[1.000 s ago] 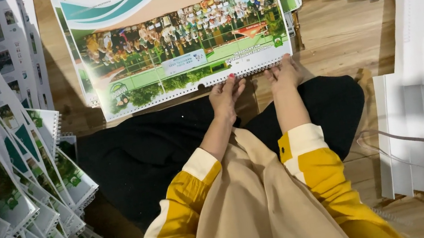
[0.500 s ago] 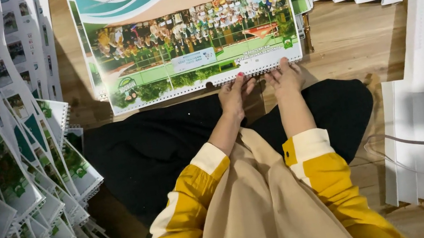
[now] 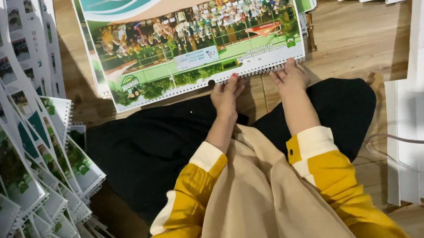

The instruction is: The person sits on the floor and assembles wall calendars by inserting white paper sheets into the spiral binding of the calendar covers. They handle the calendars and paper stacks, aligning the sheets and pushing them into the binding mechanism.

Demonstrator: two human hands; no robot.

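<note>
While your left hand (image 3: pixel 226 94) and right hand (image 3: pixel 288 73) stay apart, fingertips pressing its wire edge, the calendar (image 3: pixel 190 30) has barely shifted.

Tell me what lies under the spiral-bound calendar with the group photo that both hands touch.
Under the spiral-bound calendar, more printed sheets peek out at its left and right edges, resting on the wooden floor. How many lie beneath is hidden. The left hand and right hand touch its wire edge.
</note>
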